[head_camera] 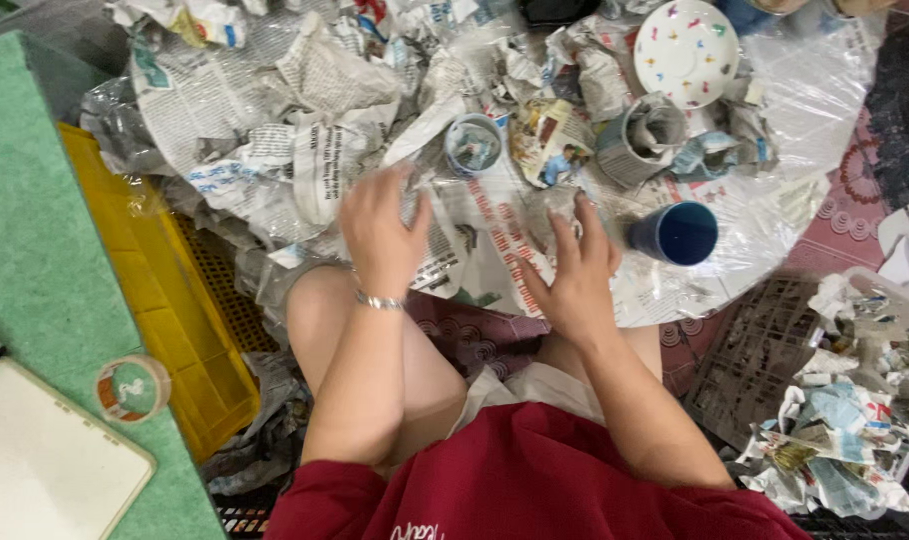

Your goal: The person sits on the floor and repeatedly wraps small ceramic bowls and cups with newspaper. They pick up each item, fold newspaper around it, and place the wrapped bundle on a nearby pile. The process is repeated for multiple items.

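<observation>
My left hand (377,232) lies flat with fingers spread on a crumpled newspaper sheet (475,235) spread over a clear plastic cover in front of my knees. My right hand (575,272) presses the same sheet on its right side, fingers apart. A silver bracelet circles my left wrist. Just beyond the sheet stands a cup (473,143) partly wrapped in newspaper. A dark blue cup (678,233) lies on its side to the right of my right hand.
A white saucer with coloured marks (686,52) and a paper-wrapped cup (640,138) sit at the back right. A yellow crate (165,290) and green board (35,230) with a tape roll (132,388) are left. A crate of crumpled paper (845,400) stands right.
</observation>
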